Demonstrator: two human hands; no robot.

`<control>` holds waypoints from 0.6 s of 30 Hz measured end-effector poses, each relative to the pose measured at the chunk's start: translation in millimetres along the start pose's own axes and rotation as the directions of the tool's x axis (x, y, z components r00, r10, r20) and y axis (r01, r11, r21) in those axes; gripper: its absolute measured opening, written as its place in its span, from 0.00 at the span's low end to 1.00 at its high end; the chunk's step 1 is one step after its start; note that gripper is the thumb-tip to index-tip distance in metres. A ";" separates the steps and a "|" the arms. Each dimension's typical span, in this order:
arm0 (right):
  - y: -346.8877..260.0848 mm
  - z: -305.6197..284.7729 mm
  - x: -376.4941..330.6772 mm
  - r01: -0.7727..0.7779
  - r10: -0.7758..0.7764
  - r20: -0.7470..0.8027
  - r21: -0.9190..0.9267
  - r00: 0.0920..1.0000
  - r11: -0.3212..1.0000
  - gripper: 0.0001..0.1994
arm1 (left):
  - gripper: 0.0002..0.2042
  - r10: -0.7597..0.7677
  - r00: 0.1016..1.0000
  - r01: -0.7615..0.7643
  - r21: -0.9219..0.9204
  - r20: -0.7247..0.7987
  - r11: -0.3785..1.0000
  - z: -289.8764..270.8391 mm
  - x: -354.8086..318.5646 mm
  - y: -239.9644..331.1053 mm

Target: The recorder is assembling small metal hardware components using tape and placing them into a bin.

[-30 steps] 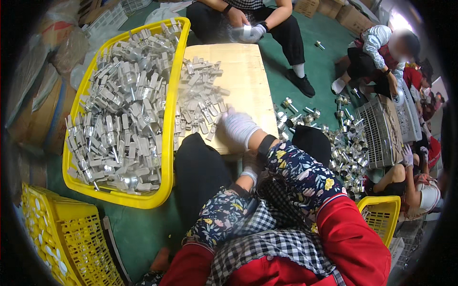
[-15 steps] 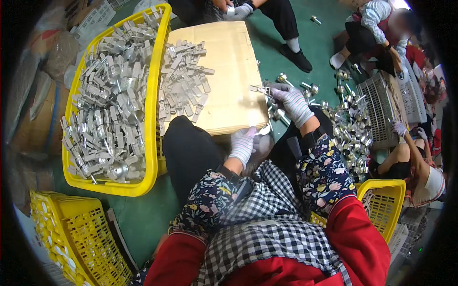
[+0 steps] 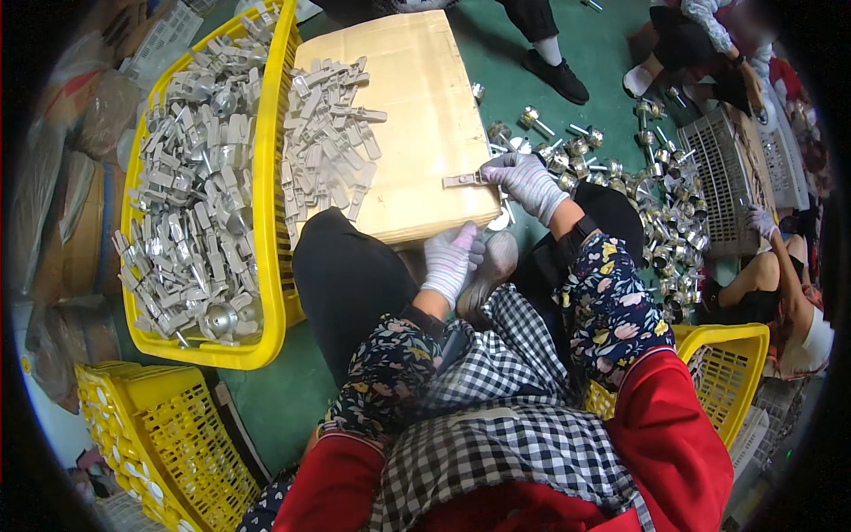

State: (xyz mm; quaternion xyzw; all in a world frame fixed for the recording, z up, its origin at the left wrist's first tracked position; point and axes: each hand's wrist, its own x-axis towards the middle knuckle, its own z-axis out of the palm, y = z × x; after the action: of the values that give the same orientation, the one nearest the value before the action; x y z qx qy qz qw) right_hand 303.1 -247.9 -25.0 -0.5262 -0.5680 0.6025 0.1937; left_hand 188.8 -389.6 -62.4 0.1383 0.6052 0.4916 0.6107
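In my right hand [image 3: 525, 184], gloved in striped white, a flat grey plastic clip-like piece [image 3: 463, 179] is pinched by one end over the right edge of the cardboard-topped surface [image 3: 425, 97]. My left hand [image 3: 449, 262], gloved alike, is closed just below its front edge, thumb on top. Whatever may be in its fingers is hidden. Beside the two hands shows a small pale disc [image 3: 502, 217], partly covered. More grey pieces [image 3: 328, 133] lie heaped on the cardboard's left part. A yellow basket [image 3: 277, 177] left of it is full of grey pieces and silvery metal cups.
Metal cups with stems [image 3: 665, 222] lie spread over the green floor at right. Yellow baskets stand at lower left [image 3: 191, 443] and lower right [image 3: 731, 372]. Grey crates [image 3: 722, 177] and other people are at the right; a person's leg [image 3: 536, 35] is across the cardboard.
My right hand has moved slightly left and down with the grey piece, now lower over the cardboard's edge. The left hand stays closed near the front edge. The whole view has shifted slightly.
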 end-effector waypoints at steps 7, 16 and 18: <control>-3.3 -0.9 -0.8 -0.016 0.016 0.015 -0.053 1.000 0.998 0.11 | 0.14 -0.010 1.000 0.011 0.043 -0.020 0.999 2.7 -2.0 3.0; -8.3 3.8 -0.7 -0.025 0.023 -0.022 -0.131 1.000 0.991 0.12 | 0.13 -0.010 1.000 0.010 -0.002 -0.002 1.000 1.4 -4.0 5.0; -8.8 4.5 0.2 -0.011 0.007 -0.029 -0.148 1.000 0.989 0.12 | 0.13 -0.002 1.000 0.002 0.009 -0.016 1.000 1.9 -4.6 4.7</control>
State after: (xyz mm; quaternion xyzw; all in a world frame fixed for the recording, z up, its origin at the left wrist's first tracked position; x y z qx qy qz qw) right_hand 296.0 -247.5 -18.1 -0.5502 -0.6060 0.5520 0.1596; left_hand 189.4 -390.1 -55.6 0.1366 0.6126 0.4892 0.6056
